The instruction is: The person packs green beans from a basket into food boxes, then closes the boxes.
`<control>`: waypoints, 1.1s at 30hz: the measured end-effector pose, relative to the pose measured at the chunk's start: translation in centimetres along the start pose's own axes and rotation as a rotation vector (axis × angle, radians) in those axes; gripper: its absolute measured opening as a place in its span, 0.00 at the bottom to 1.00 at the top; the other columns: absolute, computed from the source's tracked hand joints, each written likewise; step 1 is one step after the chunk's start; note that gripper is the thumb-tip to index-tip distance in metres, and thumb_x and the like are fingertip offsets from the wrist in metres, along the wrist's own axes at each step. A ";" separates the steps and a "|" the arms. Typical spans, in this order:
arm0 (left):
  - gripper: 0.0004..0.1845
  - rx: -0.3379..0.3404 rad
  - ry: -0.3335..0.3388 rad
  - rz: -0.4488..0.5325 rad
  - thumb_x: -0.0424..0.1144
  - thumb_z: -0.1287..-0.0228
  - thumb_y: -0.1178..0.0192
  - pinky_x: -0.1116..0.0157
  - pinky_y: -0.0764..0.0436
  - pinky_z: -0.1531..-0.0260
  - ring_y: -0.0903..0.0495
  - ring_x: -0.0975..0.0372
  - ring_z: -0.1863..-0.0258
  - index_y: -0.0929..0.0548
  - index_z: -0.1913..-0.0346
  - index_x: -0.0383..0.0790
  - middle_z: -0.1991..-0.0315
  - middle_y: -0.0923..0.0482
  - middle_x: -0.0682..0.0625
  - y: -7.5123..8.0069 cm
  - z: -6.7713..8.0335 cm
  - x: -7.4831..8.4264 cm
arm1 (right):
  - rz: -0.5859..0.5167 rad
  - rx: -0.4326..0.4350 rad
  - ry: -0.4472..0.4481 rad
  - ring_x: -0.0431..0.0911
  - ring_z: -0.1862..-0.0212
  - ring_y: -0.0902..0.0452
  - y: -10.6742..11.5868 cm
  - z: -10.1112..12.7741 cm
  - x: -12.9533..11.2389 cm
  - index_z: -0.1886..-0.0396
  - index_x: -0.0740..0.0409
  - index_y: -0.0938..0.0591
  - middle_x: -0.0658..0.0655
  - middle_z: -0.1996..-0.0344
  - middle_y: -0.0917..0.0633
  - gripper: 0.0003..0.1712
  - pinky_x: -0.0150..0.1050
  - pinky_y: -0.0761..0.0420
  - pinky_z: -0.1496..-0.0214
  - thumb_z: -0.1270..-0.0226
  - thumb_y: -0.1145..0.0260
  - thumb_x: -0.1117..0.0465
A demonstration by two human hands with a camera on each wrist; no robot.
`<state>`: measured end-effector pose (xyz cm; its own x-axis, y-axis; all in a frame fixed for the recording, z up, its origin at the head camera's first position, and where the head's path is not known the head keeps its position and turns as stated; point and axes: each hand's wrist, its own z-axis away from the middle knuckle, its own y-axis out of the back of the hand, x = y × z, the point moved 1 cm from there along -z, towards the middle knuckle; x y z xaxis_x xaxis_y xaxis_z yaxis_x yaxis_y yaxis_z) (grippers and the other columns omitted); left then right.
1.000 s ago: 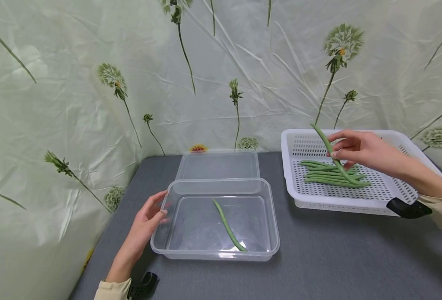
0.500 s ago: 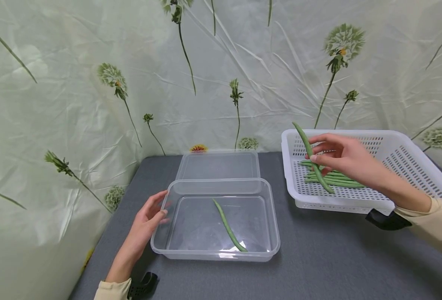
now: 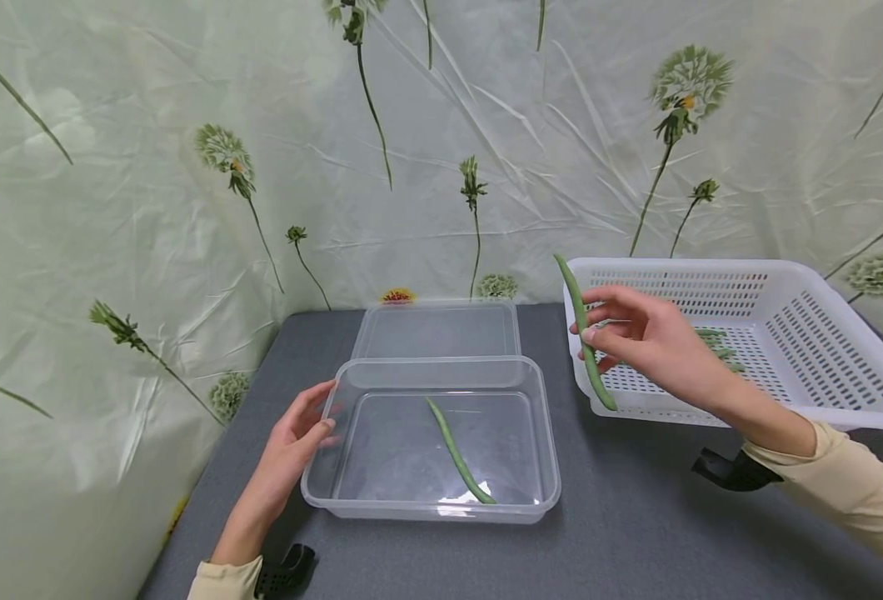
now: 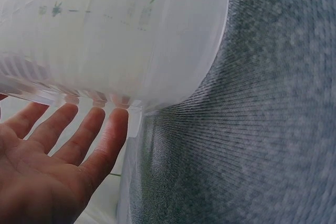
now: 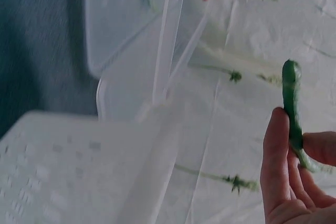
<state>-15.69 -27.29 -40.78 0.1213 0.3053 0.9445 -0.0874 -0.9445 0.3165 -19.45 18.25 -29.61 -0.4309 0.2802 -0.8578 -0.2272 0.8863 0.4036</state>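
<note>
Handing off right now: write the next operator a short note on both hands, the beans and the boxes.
Right hand pinches one green bean in the air over the left edge of the white basket.
Left hand rests open against the left wall of the clear container.
Done: one bean lies in the container.
Left: the held bean, plus a few more beans in the basket. The lid lies behind the container, off.

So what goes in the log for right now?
right hand: pinches green bean, in air | left hand: touches clear tub | tub: one bean
</note>
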 end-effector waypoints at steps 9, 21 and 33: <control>0.27 -0.001 0.002 0.002 0.32 0.25 0.49 0.60 0.21 0.51 0.33 0.48 0.33 0.38 0.26 0.44 0.27 0.41 0.44 0.0 0.0 0.0 | -0.098 -0.015 -0.017 0.51 0.66 0.15 -3.6 -0.2 -0.2 0.41 0.60 0.25 0.61 0.55 0.16 0.22 0.49 0.16 0.66 0.33 0.33 0.65; 0.27 -0.004 0.006 0.001 0.31 0.25 0.49 0.60 0.21 0.51 0.34 0.47 0.33 0.38 0.26 0.44 0.26 0.42 0.44 0.0 0.0 0.2 | -0.244 -0.076 -0.073 0.50 0.66 0.16 -8.4 -0.5 1.2 0.42 0.62 0.25 0.62 0.58 0.17 0.21 0.50 0.16 0.70 0.33 0.33 0.66; 0.27 -0.012 0.006 0.005 0.31 0.25 0.50 0.60 0.21 0.50 0.34 0.48 0.33 0.39 0.26 0.45 0.26 0.43 0.44 0.0 0.0 0.2 | -0.233 -0.194 -0.147 0.51 0.67 0.15 -11.9 -1.0 2.9 0.43 0.62 0.23 0.63 0.58 0.17 0.20 0.53 0.16 0.69 0.32 0.32 0.62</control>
<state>-15.67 -27.22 -40.62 0.1148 0.3012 0.9466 -0.0995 -0.9446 0.3127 -18.89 8.15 -36.58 -0.2206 0.1407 -0.9652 -0.4731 0.8499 0.2320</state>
